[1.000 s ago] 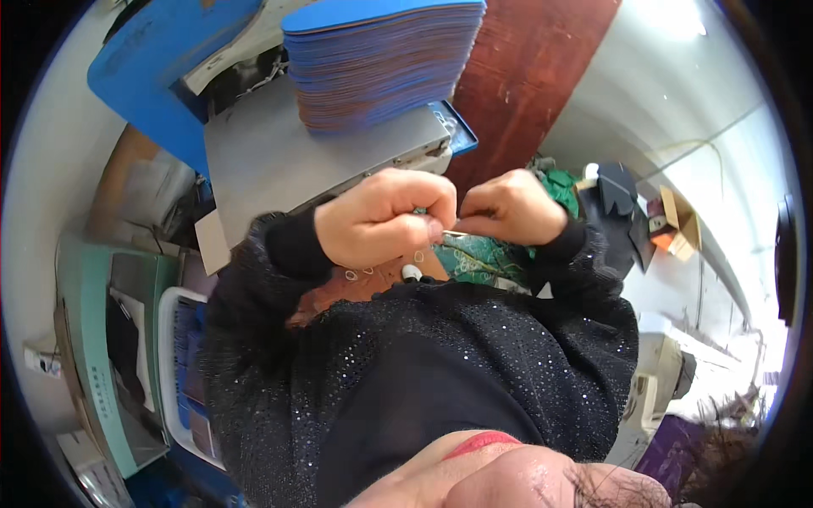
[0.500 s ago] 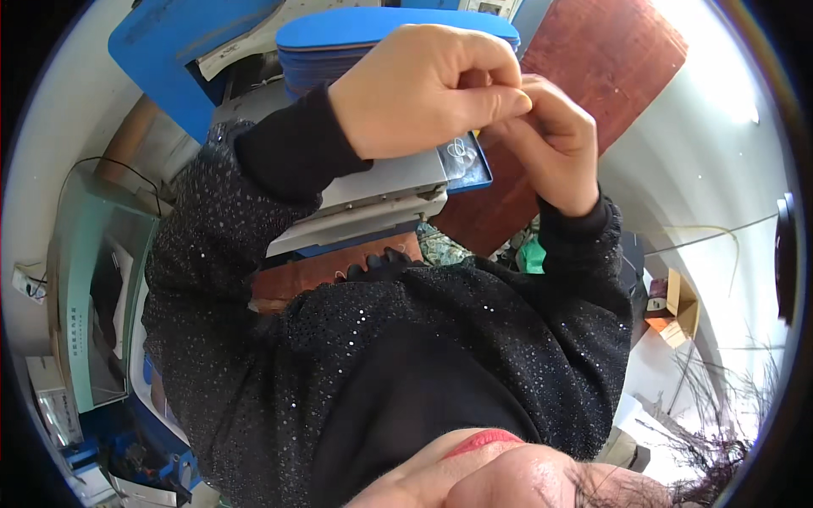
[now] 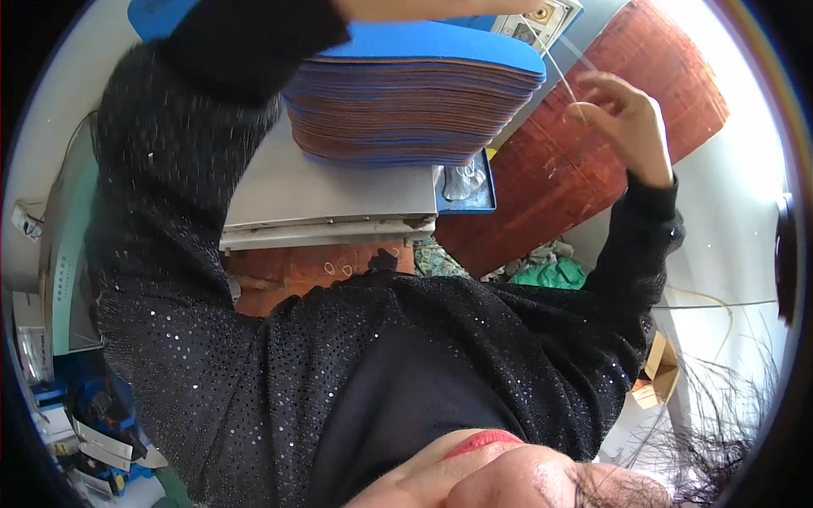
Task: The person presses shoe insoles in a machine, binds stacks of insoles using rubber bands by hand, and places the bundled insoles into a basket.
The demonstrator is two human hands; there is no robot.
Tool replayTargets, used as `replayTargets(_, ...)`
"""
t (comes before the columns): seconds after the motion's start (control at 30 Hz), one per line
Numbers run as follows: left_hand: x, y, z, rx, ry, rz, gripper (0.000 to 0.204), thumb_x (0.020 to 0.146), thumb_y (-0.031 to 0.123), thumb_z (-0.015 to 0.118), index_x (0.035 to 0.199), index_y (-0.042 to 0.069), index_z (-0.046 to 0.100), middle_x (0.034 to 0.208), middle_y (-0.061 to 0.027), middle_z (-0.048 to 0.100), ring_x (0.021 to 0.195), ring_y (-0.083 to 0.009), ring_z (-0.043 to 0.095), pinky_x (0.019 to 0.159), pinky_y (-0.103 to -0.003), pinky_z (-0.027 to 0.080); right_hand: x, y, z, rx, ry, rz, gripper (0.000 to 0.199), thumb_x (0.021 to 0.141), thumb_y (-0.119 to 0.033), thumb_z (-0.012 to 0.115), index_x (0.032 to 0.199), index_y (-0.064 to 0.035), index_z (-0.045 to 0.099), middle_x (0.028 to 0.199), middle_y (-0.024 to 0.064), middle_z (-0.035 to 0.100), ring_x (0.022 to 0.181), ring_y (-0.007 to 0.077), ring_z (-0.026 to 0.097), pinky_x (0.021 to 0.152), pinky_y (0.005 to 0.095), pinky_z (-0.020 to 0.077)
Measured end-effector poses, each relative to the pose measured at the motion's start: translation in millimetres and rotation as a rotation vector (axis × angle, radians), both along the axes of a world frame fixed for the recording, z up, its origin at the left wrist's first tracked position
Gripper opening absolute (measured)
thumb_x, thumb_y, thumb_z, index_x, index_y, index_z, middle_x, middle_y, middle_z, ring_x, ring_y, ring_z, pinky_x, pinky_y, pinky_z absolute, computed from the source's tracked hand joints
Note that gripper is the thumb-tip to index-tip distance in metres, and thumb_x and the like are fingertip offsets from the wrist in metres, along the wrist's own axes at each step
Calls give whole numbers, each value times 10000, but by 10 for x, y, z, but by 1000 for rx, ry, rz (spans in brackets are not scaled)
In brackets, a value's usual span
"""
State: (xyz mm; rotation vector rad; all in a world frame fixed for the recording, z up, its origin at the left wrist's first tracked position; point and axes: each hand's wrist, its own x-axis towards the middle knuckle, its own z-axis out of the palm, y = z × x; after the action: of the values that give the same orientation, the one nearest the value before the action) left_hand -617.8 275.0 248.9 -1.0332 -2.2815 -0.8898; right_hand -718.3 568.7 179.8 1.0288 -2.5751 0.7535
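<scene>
At the upper right, my right hand [image 3: 627,127] is raised with its thumb and fingers bent and a gap between them. A thin pale band [image 3: 552,61] is stretched tight from its thumb, and a fainter line runs to its fingers. The band slopes up to the top edge, near my left hand [image 3: 440,7]. Only a strip of that hand shows there, and its fingers are mostly cut off. Below my left hand stands a tall stack of blue-topped, brown-edged flat pieces with rounded ends [image 3: 415,106].
The stack rests on a grey metal surface [image 3: 339,199]. Beside it, a blue tray [image 3: 483,199] holds a clear bag and pale loops. A reddish board [image 3: 584,144] lies to the right, near green cloth [image 3: 550,273]. An open carton [image 3: 662,372] is farther right.
My hands were together above the stack and have parted: the left went up past the top edge, the right went right. The pale band now spans between them, and more of the stack shows.
</scene>
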Motion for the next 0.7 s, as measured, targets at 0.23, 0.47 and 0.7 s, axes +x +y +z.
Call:
replayTargets(0.23,-503,-24,-109,-259,53,230,267,704,92,610,531,24,418,479,-117,389,436,-179,383,456,-380,296,-821,64,-992,-29,-263,390,1015,624,-408,862,1408,-5,359,1321,142,501,1188,259,482,1024,384,398)
replayTargets(0.47,-490,-124,-431,-257,-172,317,276,708,115,592,539,40,386,479,-99,353,441,-166,376,468,-363,304,-340,-415,-2339,-362,-700,546,1202,572,-595,853,1441,23,298,1425,165,422,1361,283,342,1124,408,260)
replayTargets(0.7,-343,-58,-448,-258,-209,429,276,708,129,582,541,65,373,476,-89,326,436,-174,377,476,-350,307,-46,-1010,-2985,-1005,-1047,558,785,666,-164,872,1319,-1,468,1243,96,568,1140,228,533,971,383,438)
